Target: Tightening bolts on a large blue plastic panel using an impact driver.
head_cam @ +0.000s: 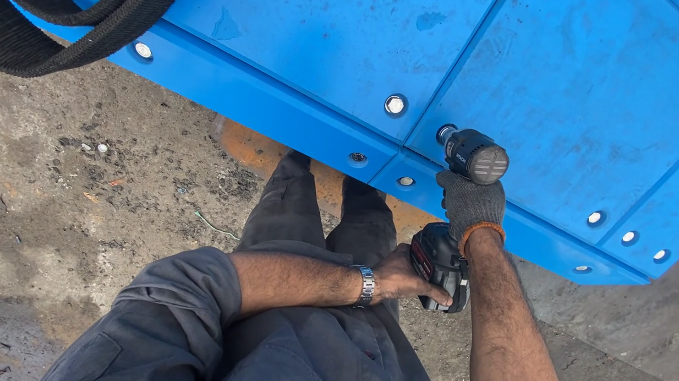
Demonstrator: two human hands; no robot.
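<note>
Dressed in dark grey work coveralls, sleeves rolled above the elbows, forearms bare. Silver metal-link wristwatch worn on the left wrist. Right hand (469,206) covered by a grey knit work glove with an orange cuff; left hand (401,276) ungloved.

The floor (32,192) is rough grey concrete, stained darker in patches and dusty. Small debris lies scattered on it: pale chips, a white pebble-like bit (101,148), a thin green strand (214,225) and dark crumbs near the edge of the blue panel (314,19). That big bolted panel sits over the floor, with an orange block (243,144) showing under its lower edge. To the right the floor looks smoother and darker.
</note>
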